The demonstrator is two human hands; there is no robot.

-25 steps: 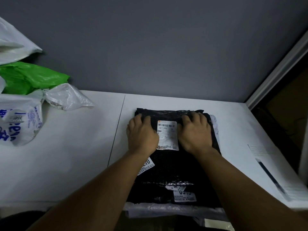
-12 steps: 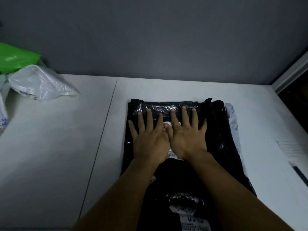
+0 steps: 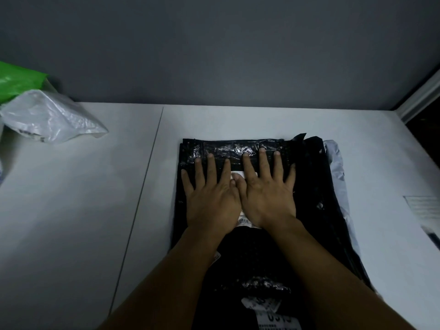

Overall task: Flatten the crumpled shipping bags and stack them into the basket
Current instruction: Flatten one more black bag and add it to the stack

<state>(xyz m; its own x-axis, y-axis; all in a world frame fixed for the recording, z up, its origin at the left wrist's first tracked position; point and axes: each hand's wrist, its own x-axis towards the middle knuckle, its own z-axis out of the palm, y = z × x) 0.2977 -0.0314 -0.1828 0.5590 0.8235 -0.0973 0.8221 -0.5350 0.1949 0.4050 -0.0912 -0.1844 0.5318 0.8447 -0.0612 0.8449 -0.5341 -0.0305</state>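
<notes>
- Pressing the black bag (image 3: pixel 312 186), left hand (image 3: pixel 212 201) and right hand (image 3: pixel 267 196) lie side by side, fingers straight, gripping nothing.
- Black bag's far end lies short of the worktop (image 3: pixel 71 222)'s back edge.

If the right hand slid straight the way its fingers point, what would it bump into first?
Probably nothing soon: the right hand lies flat on the black bag, fingers pointing at the grey wall. Past the bag's edge comes bare white table, then the wall.
</notes>
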